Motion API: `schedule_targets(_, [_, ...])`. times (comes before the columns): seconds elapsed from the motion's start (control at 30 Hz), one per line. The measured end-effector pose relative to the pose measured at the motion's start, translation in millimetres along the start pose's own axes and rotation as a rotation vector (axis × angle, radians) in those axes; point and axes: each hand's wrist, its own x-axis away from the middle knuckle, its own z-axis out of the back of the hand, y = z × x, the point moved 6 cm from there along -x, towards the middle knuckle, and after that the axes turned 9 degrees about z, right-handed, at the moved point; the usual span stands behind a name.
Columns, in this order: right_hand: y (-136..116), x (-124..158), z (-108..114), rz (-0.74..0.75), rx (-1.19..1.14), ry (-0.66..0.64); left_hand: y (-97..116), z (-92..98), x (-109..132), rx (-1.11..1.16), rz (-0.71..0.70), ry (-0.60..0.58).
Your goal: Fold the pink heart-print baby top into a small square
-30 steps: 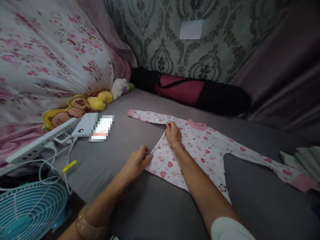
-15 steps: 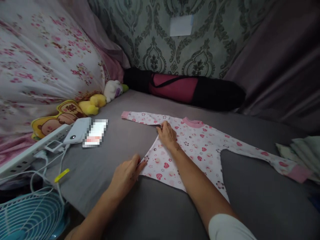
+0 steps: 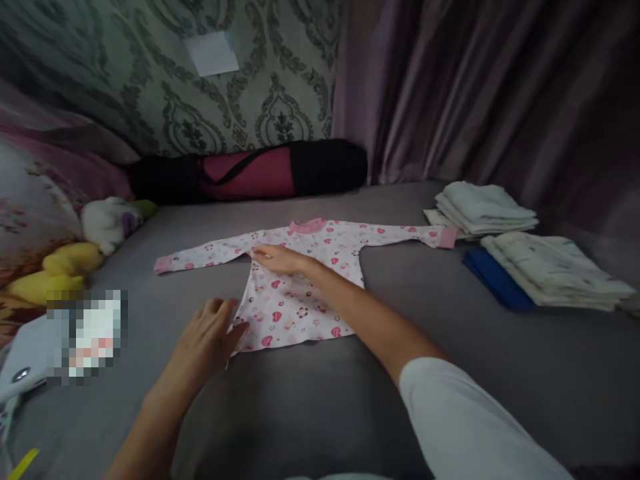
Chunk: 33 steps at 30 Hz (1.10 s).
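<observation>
A small white long-sleeved top (image 3: 325,293) with pink hearts, pink cuffs and a pink collar lies spread flat on the grey bed sheet (image 3: 310,413). At its lower left corner is my left hand (image 3: 213,333), thumb and fingers apart, the thumb over the edge of the hem. My right hand (image 3: 277,259) rests on the top near the left armpit, its fingers stretched out toward the sleeve. My right forearm crosses over the lower right part of the top and hides some of it.
Folded cloths (image 3: 485,207) are stacked at the right, with a patterned folded cloth (image 3: 555,267) and a blue one (image 3: 497,280) nearer. A long black and red bag (image 3: 250,175) lies along the wall. Plush toys (image 3: 75,260) and a white device (image 3: 35,353) are at the left.
The view has swung right, bringing the folded cloths into sight. My left hand's fingers have spread from a pinch at the hem corner. My right hand has flattened near the armpit.
</observation>
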Motion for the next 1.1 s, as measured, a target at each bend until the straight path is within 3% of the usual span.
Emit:
schedule_targets(0.03, [1, 16, 16, 0.003, -0.094, 0.001, 11, 2.2, -12, 0.007, -0.055, 0.000])
schedule_targets(0.1, [13, 58, 55, -0.107, -0.277, 0.132, 35, 2.7, -37, 0.065, -0.171, -0.004])
schedule_targets(0.17, [31, 110, 86, -0.315, -0.365, 0.268, 60, -5.5, -63, 0.161, -0.295, -0.041])
schedule_targets(0.23, [47, 164, 106, -0.554, -0.294, 0.354, 86, -21.5, -89, 0.251, -0.407, -0.093])
schedule_targets(0.3, [55, 207, 108, -0.723, -0.204, 0.300, 112, -42.0, -116, 0.311, -0.488, -0.135])
schedule_targets(0.4, [58, 246, 91, -0.834, -0.122, 0.141, 154, -74.3, -154, 0.342, -0.551, -0.184])
schedule_targets(0.47, [56, 256, 80, -0.786, -0.026, 0.077, 179, -91.8, -174, 0.344, -0.543, -0.187])
schedule_targets(0.6, [49, 256, 72, -0.595, 0.198, 0.109, 206, -116.0, -193, 0.371, -0.497, -0.138])
schedule_targets(0.83, [40, 257, 67, -0.525, 0.154, 0.121, 199, -147.0, -196, 0.353, -0.378, -0.062])
schedule_targets(1.1, [30, 269, 57, -0.635, -0.185, -0.058, 206, -148.0, -192, 0.202, -0.351, -0.127])
